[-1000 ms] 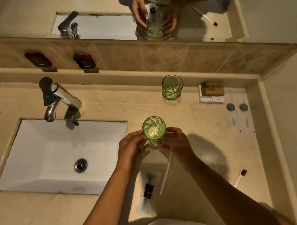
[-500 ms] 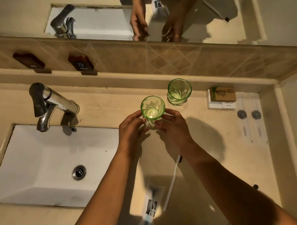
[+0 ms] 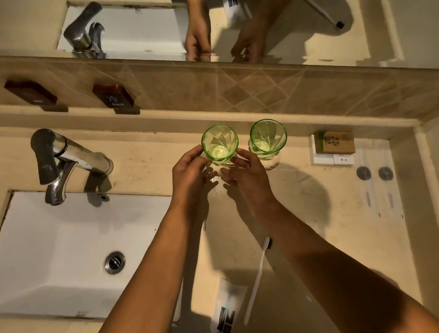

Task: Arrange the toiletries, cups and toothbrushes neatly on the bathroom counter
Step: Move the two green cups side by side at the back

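Both hands hold a green glass cup (image 3: 220, 143) near the back of the beige counter (image 3: 316, 212): my left hand (image 3: 189, 170) grips its left side, my right hand (image 3: 246, 172) its right side. A second green glass cup (image 3: 268, 136) stands just to its right, close to the back ledge. A white toothbrush (image 3: 257, 280) lies on the counter under my right forearm. A packaged toothbrush (image 3: 226, 314) in a white wrapper lies near the front edge. A brown soap box (image 3: 335, 142) rests on a white box (image 3: 331, 159) at the back right.
A white sink (image 3: 73, 248) with a chrome faucet (image 3: 62, 160) fills the left. Two sachets with grey caps (image 3: 376, 184) lie at the far right by the wall. A mirror (image 3: 232, 22) runs above the tiled backsplash, with HOT and COLD plaques (image 3: 113, 95).
Both hands carried the green cup away from me, from the counter's middle to the back, beside the other cup. The view shifted forward with it.
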`<state>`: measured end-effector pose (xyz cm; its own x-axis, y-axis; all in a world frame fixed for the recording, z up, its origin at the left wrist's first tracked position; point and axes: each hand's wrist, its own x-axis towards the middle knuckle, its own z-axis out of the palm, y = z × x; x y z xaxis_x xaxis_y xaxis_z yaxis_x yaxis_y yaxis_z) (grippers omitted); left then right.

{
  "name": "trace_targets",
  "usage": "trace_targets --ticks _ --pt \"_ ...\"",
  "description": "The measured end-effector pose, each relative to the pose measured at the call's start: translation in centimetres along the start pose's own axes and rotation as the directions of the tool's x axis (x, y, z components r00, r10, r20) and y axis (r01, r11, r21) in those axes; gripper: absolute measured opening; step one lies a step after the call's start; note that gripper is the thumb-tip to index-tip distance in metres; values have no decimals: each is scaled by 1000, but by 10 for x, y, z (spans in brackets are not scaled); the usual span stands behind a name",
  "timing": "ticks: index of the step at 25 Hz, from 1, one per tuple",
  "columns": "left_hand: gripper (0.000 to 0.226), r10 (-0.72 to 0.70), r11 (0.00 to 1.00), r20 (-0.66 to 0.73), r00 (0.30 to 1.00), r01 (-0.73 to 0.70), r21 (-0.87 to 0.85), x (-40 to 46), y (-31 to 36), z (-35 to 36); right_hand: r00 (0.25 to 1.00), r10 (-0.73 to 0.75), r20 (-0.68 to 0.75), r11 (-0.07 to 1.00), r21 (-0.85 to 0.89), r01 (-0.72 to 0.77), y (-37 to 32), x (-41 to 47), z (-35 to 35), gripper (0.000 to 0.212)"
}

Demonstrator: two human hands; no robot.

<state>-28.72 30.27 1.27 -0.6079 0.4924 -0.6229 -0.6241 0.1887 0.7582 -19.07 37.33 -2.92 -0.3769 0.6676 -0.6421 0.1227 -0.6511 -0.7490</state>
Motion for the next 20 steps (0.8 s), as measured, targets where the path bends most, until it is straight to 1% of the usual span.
trace_targets --ticks 4,7,15,16,18,19,20 --pt "38 25 999 -1 1000 -25 34 8 4 -1 1000 -24 -3 998 -50 24 -7 3 4 59" --pt "38 33 997 -11 999 -32 72 14 5 -1 1000 -10 -1 998 -67 10 -12 6 8 58" --pt "37 59 993 -18 998 -57 99 21 5 -2 1000 -5 24 993 -122 8 -15 8 9 58" --pt "38 65 993 -30 997 -62 97 19 3 -3 1000 -9 30 994 -112 12 -15 6 9 56" --pt "36 81 991 -63 995 -73 112 9 -2 -5 999 -1 32 998 -61 3 -18 -6 7 42" --pt "33 86 989 -71 994 -77 129 4 -6 -8 999 23 27 998 -61 -22 -18 -13 5 34" --pt "29 86 985 -70 994 -74 155 0 -13 -13 998 54 18 992 -113 -52 -16 -19 1 28"
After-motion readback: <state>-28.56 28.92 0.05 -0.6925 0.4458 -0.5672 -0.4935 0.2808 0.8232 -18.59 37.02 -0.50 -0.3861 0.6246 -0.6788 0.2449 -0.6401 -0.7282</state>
